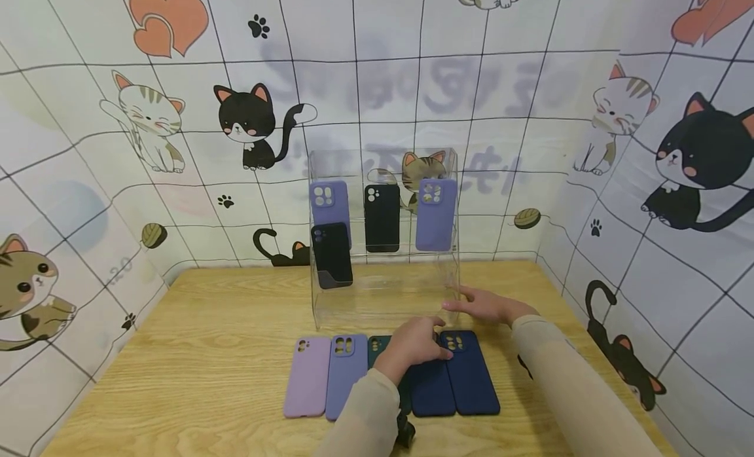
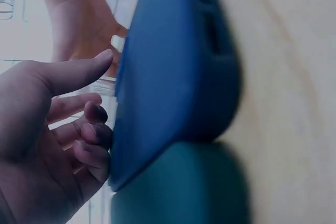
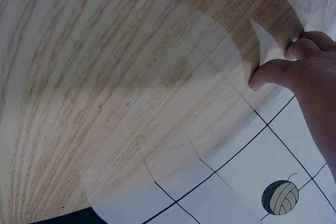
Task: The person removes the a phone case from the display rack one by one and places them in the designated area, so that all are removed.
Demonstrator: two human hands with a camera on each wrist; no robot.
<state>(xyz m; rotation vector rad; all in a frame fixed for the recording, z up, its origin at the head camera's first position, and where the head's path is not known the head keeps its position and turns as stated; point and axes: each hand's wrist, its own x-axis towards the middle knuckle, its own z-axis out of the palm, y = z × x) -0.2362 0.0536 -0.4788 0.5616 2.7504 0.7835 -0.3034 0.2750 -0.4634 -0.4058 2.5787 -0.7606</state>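
A wooden table (image 1: 206, 352) carries a clear acrylic display rack (image 1: 383, 293), which stands just beyond both hands. The right hand (image 1: 485, 306) rests at the rack's front right corner, fingers (image 3: 273, 72) bent against the clear side wall, so it steadies the rack rather than wrapping anything. On the rack's tiers stand four phone cases: a lilac one, a black one and a second lilac one above, and another black one lower left.

Nearer than the rack, a row of cases lies flat on the table. The left hand (image 1: 412, 346) lies on top of the row's middle, fingertips (image 2: 97, 135) curled against the edge of a dark blue case (image 2: 173, 77), which is tilted up off the wood; the grip looks partial, pinching that edge. A teal case (image 2: 184, 187) lies just beside it, touching, and a second navy case (image 1: 471, 375) lies to the right of the hand. Left of the hand lie a pink case (image 1: 307, 377) and a periwinkle case (image 1: 344, 375)
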